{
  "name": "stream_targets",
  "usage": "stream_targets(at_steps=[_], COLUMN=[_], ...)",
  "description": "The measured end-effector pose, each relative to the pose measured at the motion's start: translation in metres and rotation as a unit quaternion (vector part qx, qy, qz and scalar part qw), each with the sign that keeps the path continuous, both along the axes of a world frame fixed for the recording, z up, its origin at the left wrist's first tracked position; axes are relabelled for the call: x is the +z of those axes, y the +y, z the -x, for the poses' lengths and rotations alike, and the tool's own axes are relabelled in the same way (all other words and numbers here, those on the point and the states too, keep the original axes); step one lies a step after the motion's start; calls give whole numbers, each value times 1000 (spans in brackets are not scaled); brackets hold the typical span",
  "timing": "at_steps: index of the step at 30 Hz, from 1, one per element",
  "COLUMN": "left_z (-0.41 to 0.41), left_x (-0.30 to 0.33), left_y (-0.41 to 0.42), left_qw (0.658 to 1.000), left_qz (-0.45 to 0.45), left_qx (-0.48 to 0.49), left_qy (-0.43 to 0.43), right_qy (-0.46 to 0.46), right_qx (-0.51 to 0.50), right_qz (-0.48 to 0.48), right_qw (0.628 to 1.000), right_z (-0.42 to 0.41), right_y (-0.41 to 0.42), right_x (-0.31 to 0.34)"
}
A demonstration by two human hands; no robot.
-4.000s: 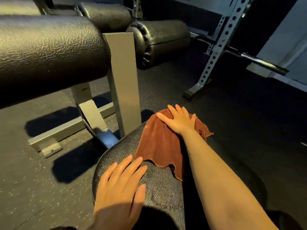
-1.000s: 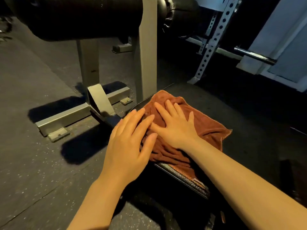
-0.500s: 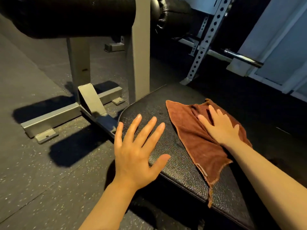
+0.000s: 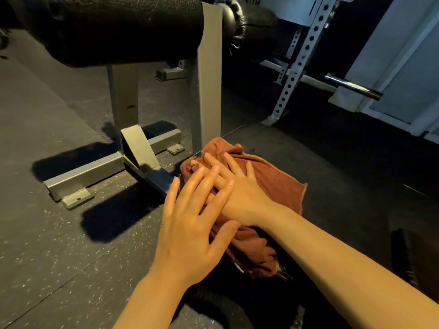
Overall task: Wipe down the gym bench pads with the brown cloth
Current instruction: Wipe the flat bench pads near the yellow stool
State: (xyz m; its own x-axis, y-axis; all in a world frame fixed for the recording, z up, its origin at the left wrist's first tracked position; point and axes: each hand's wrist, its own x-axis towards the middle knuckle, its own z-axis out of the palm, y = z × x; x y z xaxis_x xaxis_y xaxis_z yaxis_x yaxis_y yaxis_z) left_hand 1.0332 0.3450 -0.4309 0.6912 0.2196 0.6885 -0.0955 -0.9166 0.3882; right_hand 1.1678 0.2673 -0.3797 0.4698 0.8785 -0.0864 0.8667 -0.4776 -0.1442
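1 brown cloth [image 4: 273, 186] is seen, bunched and creased, rust-coloured with a frayed hem along its right edge; it lies on the near left corner of the flat black pad [image 4: 332, 167], which serves here as the counter, and a crumpled tail of it hangs over the front edge. 2 bare hands are counted; the right hand [image 4: 242, 193] is laid flat on the cloth with its fingers straight and spread, pressing it down, nothing being gripped; the left hand [image 4: 192, 224] is held with its fingers straight and relaxed, its fingertips overlapping the back of the right hand's fingers, and its thumb lies against the cloth's near fold; whether the left palm touches the pad cannot be told. The pad's surface is pebbled and dark, with much of it in shadow.

2 cylindrical black roller pads are counted above: 1 large roller pad [image 4: 118, 27] across the upper left, and 1 farther roller pad [image 4: 240, 22] partly hidden behind a grey upright post [image 4: 209, 74]; a 2nd grey post [image 4: 124, 96] stands to its left, and both rise from a grey steel base frame [image 4: 95, 172] on the speckled rubber floor [image 4: 47, 233]. 1 perforated rack upright [image 4: 299, 60] and 1 chrome barbell end [image 4: 354, 87] are seen at the upper right.
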Motion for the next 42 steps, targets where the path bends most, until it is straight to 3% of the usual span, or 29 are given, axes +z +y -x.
stream_targets(at_steps=[5,10,16,22,28,32,34,42], left_z=[-3,-19,-30,-29,-23,-27,-31,-42], left_x=[0,-5,-9,-5,0,9,14,10], left_y=[-12,-25,-29,-27,-28,-32,-37,-40], left_qw=[1000,995,994,992,987,988,985,964], left_qz=[-22,51,-5,-3,-15,-11,3,-103], left_qx=[-8,59,108,108,114,100,105,138], left_qy=[15,55,32,58,109,116,136,205], right_qy=[21,17,4,-28,-21,3,13,-1], right_qx=[-75,-197,-325,-365,-384,-404,-408,-428], right_qz=[-36,-26,-21,-23,-50,-11,9,-18], right_qw=[996,980,946,930,922,915,913,904], right_z=[-62,-129,-171,-152,-59,-25,-29,-116], right_y=[9,0,-61,-127,-171,-186,-185,-184], right_x=[5,5,-3,-12,-17,-17,-16,-10])
